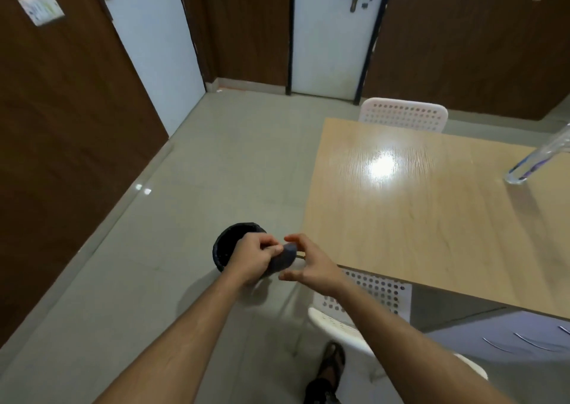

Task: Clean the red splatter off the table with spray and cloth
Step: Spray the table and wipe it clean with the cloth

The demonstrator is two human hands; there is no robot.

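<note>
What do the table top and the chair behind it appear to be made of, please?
The table top looks like light wood-grain laminate with a glossy finish: fine grain lines and a bright glare spot. The chair seems to be white moulded plastic, judging by its perforated back.

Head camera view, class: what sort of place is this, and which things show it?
Probably an office or meeting room: a wooden table with perforated white chairs, dark wood-panelled walls with pale doors, and a small black bin on the tiled floor.
</note>
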